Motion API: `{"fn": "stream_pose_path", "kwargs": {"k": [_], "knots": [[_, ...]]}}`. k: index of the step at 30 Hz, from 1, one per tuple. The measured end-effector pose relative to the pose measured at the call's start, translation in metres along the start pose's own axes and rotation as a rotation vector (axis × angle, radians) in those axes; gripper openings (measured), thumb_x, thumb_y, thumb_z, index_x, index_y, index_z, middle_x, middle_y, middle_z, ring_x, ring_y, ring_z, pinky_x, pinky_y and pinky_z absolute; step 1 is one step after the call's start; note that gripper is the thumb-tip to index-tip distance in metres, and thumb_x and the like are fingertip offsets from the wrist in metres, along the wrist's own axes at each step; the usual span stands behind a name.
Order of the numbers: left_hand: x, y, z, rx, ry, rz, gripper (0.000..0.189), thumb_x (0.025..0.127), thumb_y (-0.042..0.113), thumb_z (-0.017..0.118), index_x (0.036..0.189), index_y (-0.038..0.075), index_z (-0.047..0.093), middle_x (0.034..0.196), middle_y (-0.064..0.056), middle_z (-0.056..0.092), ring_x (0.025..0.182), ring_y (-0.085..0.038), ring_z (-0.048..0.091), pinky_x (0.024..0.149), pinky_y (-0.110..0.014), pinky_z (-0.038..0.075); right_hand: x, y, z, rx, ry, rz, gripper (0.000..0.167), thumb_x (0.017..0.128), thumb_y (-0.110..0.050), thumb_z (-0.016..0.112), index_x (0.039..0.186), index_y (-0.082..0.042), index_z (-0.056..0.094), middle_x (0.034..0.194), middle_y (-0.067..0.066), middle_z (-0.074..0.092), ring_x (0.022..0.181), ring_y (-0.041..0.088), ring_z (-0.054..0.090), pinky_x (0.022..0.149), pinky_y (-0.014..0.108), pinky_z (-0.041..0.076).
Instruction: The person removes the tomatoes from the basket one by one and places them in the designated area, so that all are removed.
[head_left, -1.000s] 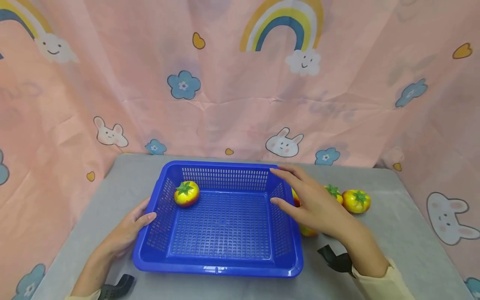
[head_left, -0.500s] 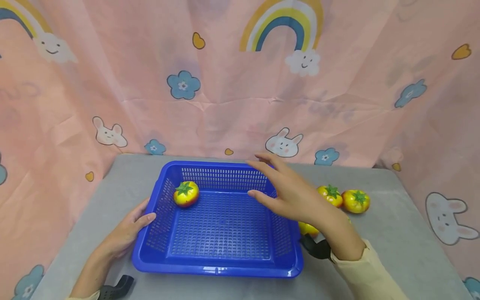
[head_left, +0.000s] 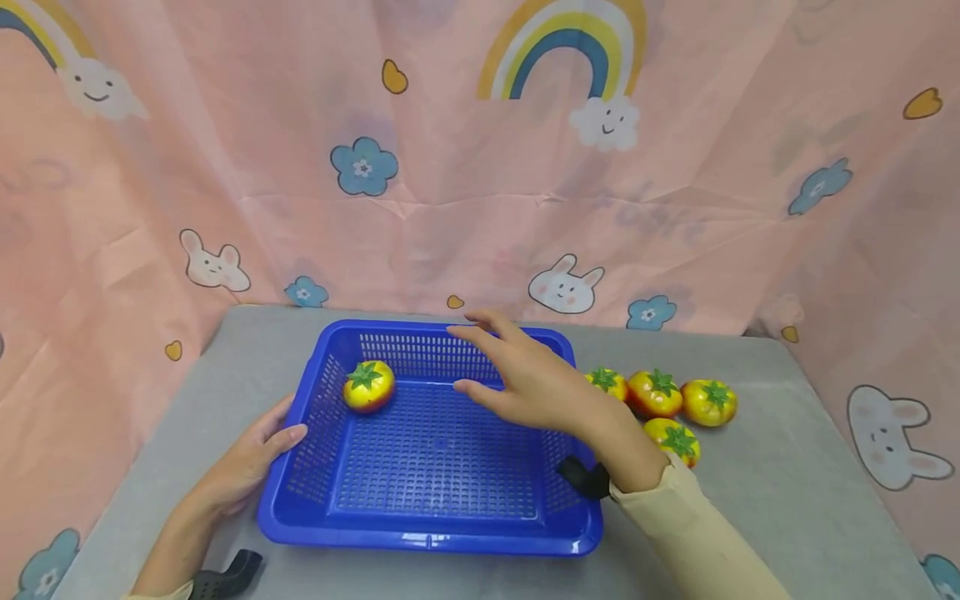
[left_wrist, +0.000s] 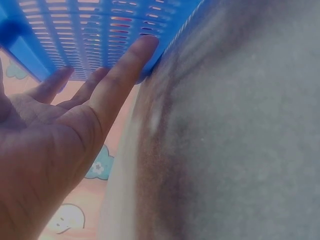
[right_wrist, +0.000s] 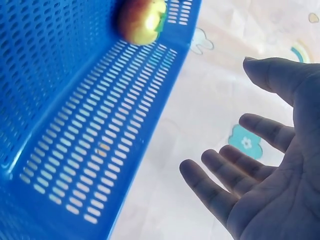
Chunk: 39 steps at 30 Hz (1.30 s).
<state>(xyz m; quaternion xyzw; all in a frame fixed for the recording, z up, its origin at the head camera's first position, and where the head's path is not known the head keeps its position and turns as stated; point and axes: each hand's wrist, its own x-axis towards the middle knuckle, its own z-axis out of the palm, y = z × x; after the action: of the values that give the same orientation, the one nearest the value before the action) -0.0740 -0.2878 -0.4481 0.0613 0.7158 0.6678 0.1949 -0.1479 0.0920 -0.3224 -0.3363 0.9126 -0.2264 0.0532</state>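
Note:
A blue plastic basket [head_left: 442, 450] with slotted walls stands on the grey table. One yellow-and-red toy fruit [head_left: 369, 386] with a green leafy top lies inside by its left wall. My left hand [head_left: 243, 467] holds the basket's left side, the thumb on the rim. Fingers [left_wrist: 120, 82] of that hand press the outer wall from below in the left wrist view. Above the basket's right half hovers my right hand [head_left: 525, 375], fingers spread and nothing in them. The right wrist view shows the right hand [right_wrist: 270, 180] apart from the basket wall, palm visible.
Several like fruits [head_left: 655, 394] sit on the grey table [head_left: 795, 483] right of the basket, partly hidden by my right arm. A pink printed curtain [head_left: 450, 167] hangs behind the table and at both sides.
My right hand has moved left, from the basket's right rim to over its inside, still without anything in it. The left hand keeps its place on the basket.

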Motion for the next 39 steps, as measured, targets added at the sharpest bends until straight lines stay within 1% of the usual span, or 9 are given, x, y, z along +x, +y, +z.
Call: {"fn": "stream_pose_path", "kwargs": {"k": [7, 18, 20, 22, 25, 26, 29, 33, 39], "knots": [[0.003, 0.002, -0.001, 0.001, -0.008, -0.003, 0.072, 0.115, 0.021, 0.039, 0.17, 0.005, -0.005, 0.161, -0.046, 0.023, 0.115, -0.008, 0.07, 0.092, -0.038, 0.064, 0.018, -0.003, 0.009, 0.03, -0.046, -0.029, 0.066, 0.103, -0.037, 0.07, 0.16, -0.016, 0.046, 0.166, 0.015, 0.039, 0.145, 0.033, 0.055, 0.118, 0.051, 0.051], [0.003, -0.001, 0.0, -0.004, -0.013, 0.011, 0.071, 0.115, 0.02, 0.039, 0.169, 0.003, -0.003, 0.158, -0.045, 0.03, 0.116, -0.011, 0.071, 0.092, -0.04, 0.064, 0.036, -0.007, 0.027, 0.056, -0.118, -0.037, 0.066, 0.103, -0.037, 0.069, 0.161, -0.016, 0.045, 0.164, 0.014, 0.042, 0.141, 0.031, 0.057, 0.118, 0.048, 0.051], [0.002, -0.002, 0.0, -0.008, -0.015, 0.015, 0.071, 0.115, 0.019, 0.039, 0.169, 0.002, -0.003, 0.156, -0.039, 0.038, 0.116, -0.011, 0.071, 0.092, -0.04, 0.064, 0.039, -0.009, 0.032, 0.06, -0.134, -0.04, 0.067, 0.103, -0.037, 0.069, 0.161, -0.016, 0.045, 0.164, 0.014, 0.042, 0.143, 0.032, 0.056, 0.119, 0.049, 0.05], [0.002, -0.002, 0.0, -0.021, -0.015, 0.017, 0.071, 0.115, 0.019, 0.039, 0.169, 0.001, -0.003, 0.151, -0.026, 0.05, 0.115, -0.013, 0.072, 0.092, -0.041, 0.065, 0.042, -0.011, 0.037, 0.059, -0.151, -0.038, 0.067, 0.103, -0.038, 0.068, 0.162, -0.016, 0.044, 0.165, 0.014, 0.041, 0.143, 0.032, 0.056, 0.119, 0.049, 0.05], [0.001, -0.003, -0.001, -0.035, -0.008, 0.01, 0.071, 0.115, 0.019, 0.04, 0.169, 0.0, -0.003, 0.144, -0.007, 0.057, 0.114, -0.013, 0.073, 0.091, -0.04, 0.065, 0.047, -0.014, 0.042, 0.065, -0.165, -0.049, 0.066, 0.104, -0.037, 0.067, 0.162, -0.014, 0.044, 0.165, 0.015, 0.041, 0.145, 0.033, 0.054, 0.121, 0.049, 0.048], [0.001, -0.003, -0.001, -0.038, -0.004, 0.007, 0.071, 0.114, 0.019, 0.04, 0.169, 0.0, -0.003, 0.143, -0.006, 0.058, 0.114, -0.013, 0.073, 0.091, -0.041, 0.065, 0.049, -0.015, 0.043, 0.062, -0.167, -0.05, 0.066, 0.104, -0.037, 0.067, 0.162, -0.014, 0.044, 0.165, 0.015, 0.042, 0.145, 0.033, 0.054, 0.121, 0.049, 0.048], [0.001, -0.002, 0.0, -0.032, 0.001, 0.002, 0.071, 0.114, 0.019, 0.04, 0.169, 0.001, -0.002, 0.149, -0.02, 0.053, 0.114, -0.013, 0.073, 0.091, -0.041, 0.065, 0.053, -0.017, 0.048, 0.065, -0.17, -0.053, 0.065, 0.104, -0.037, 0.066, 0.161, -0.013, 0.045, 0.164, 0.015, 0.043, 0.144, 0.032, 0.055, 0.121, 0.048, 0.048], [0.001, -0.002, 0.001, -0.012, 0.002, 0.006, 0.071, 0.115, 0.019, 0.039, 0.169, 0.001, -0.003, 0.156, -0.043, 0.035, 0.114, -0.011, 0.073, 0.091, -0.041, 0.065, 0.059, -0.02, 0.053, 0.089, -0.189, -0.041, 0.064, 0.105, -0.038, 0.066, 0.161, -0.016, 0.045, 0.165, 0.013, 0.042, 0.145, 0.032, 0.054, 0.121, 0.048, 0.047], [0.002, -0.001, 0.001, -0.001, 0.013, -0.003, 0.071, 0.114, 0.019, 0.039, 0.169, 0.002, -0.003, 0.159, -0.048, 0.024, 0.113, -0.008, 0.072, 0.091, -0.04, 0.065, 0.068, -0.022, 0.057, 0.11, -0.205, -0.03, 0.064, 0.105, -0.039, 0.065, 0.161, -0.016, 0.045, 0.163, 0.012, 0.044, 0.146, 0.03, 0.054, 0.122, 0.048, 0.047]]}}
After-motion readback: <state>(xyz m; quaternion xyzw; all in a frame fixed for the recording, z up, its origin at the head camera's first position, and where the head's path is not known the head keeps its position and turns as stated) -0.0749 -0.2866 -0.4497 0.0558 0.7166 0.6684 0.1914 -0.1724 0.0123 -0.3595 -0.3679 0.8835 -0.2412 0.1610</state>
